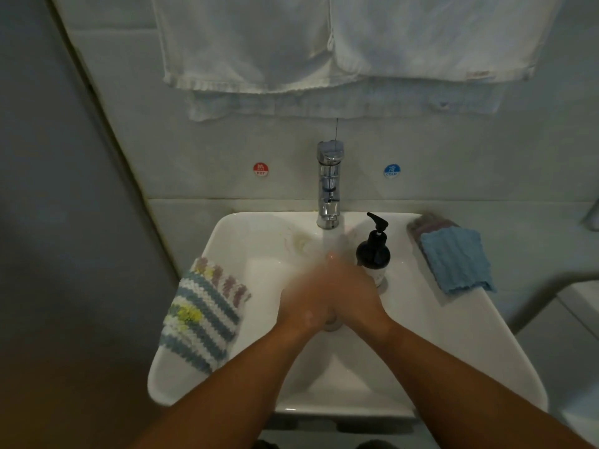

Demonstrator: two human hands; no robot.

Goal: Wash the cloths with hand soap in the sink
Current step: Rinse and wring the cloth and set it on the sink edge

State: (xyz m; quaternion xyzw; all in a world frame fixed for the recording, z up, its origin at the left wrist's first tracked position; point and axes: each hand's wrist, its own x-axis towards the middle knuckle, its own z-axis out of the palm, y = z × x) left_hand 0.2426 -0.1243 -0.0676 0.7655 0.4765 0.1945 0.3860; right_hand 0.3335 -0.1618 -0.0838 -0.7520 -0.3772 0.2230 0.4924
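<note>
White porcelain lies under our left hand (303, 304) and right hand (355, 291), which are pressed against each other over the middle of the sink (453, 338). Both are smeared with blur. We cannot tell how far the fingers are curled, nor whether they have hold of anything. The fingertips point towards 12 o'clock and reach the foot of the water (330, 241) falling from the chrome tap (330, 186), which stands at 12 o'clock on the back rim. Just under the heels of our hands, part of the drain (332, 325) shows. At 1 o'clock, just beside the right hand, a black pump soap bottle (373, 252) stands upright on the sink's ledge. At 9 o'clock, apart from the left hand, a striped knitted cloth (204, 314) in blue-grey, white, yellow and mauve is draped over the left rim. At 2 o'clock, well apart from our hands, a blue cloth (455, 260) lies on the back right corner of the sink, on top of a purplish cloth (428, 223) whose edge shows behind it. On the wall, a red hot sticker (260, 169) sits at 11 o'clock and a blue cold sticker (392, 171) at 1 o'clock, on either side of the tap. Higher up at 12 o'clock hang white towels (259, 43).
</note>
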